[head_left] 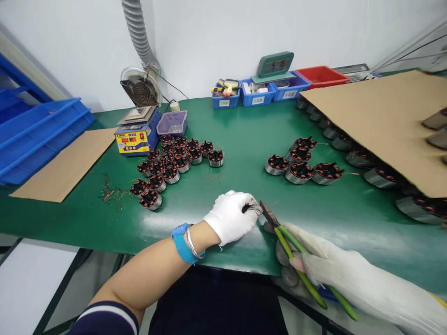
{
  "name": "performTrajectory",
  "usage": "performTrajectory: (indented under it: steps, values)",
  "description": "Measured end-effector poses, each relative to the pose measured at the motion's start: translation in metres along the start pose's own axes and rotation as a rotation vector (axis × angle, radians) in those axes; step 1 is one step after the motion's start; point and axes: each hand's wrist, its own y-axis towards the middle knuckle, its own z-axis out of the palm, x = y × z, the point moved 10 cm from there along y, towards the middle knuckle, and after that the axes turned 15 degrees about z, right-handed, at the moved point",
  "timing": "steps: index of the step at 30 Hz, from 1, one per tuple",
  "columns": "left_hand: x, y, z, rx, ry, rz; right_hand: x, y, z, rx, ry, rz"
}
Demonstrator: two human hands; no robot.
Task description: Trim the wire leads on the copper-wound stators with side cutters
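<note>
My left hand (235, 216), in a white glove with a blue band at the wrist, is closed over the green table near its front edge. Its fingers are pinched together, and what they hold is mostly hidden. My right hand (307, 260), also gloved, grips green-handled cutters (293, 245). The cutter jaws point up and left, right beside my left fingertips. Several copper-wound metal cores (171, 174) stand grouped to the left, beyond my left hand. A smaller group of cores (299, 173) stands beyond the cutters on the right.
Wire scraps (113, 193) lie at left. Behind are a yellow-blue device (134, 139), a purple tray (172, 123), blue bins (225, 101), a clock (275, 64) and a red bin (323, 77). Cardboard (384, 125) covers more cores at right. Blue crates (45, 135) stand at left.
</note>
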Motion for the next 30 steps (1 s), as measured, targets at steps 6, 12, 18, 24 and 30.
performTrajectory:
  steps: [6,12,18,24,30]
  values:
    - [-0.003,-0.003,-0.002,-0.011,0.041,-0.015,-0.009,0.001,0.022,0.174,0.174,0.15]
    - [-0.003,-0.003,0.001,0.006,0.06,-0.043,-0.022,0.008,0.01,0.117,0.035,0.163]
    - [-0.005,-0.011,-0.019,0.068,0.14,-0.075,-0.02,0.007,0.009,0.165,-0.066,0.142]
    - [0.002,-0.019,-0.033,0.231,0.265,-0.12,-0.01,0.015,-0.02,0.053,0.356,-0.026]
    - [0.011,-0.011,-0.019,0.048,0.092,-0.193,-0.013,-0.007,-0.123,-0.426,0.813,-0.178]
